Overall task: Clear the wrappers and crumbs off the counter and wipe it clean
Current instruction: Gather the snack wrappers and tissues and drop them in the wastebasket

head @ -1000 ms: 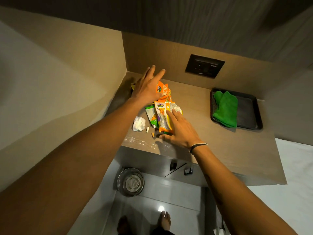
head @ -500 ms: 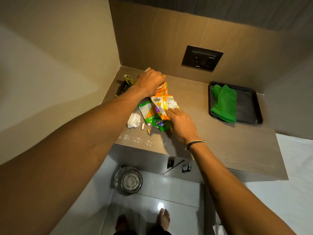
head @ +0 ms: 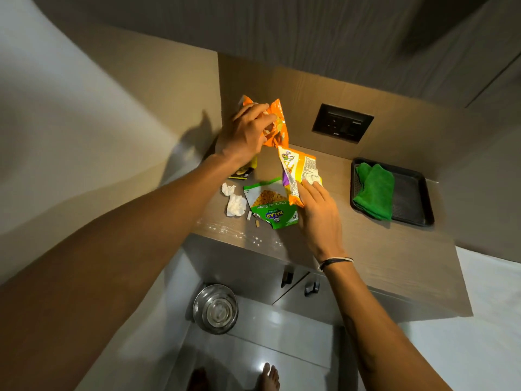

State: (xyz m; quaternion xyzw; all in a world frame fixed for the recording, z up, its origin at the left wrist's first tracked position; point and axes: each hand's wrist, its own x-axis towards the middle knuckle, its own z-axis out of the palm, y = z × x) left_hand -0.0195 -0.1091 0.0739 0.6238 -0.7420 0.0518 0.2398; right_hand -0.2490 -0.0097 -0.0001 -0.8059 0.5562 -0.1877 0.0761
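Observation:
My left hand (head: 244, 134) is shut on an orange wrapper (head: 277, 124), lifted above the back left corner of the wooden counter (head: 366, 249). My right hand (head: 318, 215) grips the lower end of a yellow-orange wrapper (head: 300, 170), tilted up off the surface. A green wrapper (head: 270, 204) lies flat beside that hand. A dark yellow-edged wrapper (head: 244, 172) lies partly hidden under my left wrist. Two crumpled white tissues (head: 235, 204) and two small scraps (head: 253, 219) sit left of the green wrapper. White crumbs (head: 236, 232) speckle the front edge.
A black tray (head: 414, 193) holding a folded green cloth (head: 375, 190) sits at the counter's right. A dark switch panel (head: 342, 126) is on the back wall. A steel bowl (head: 215, 308) stands on the floor below, near cabinet handles (head: 310, 287) and my bare foot (head: 269, 376).
My left hand closed on the orange wrapper and raised it off the counter. My right hand took hold of the yellow-orange wrapper and tilted it up, uncovering the green wrapper.

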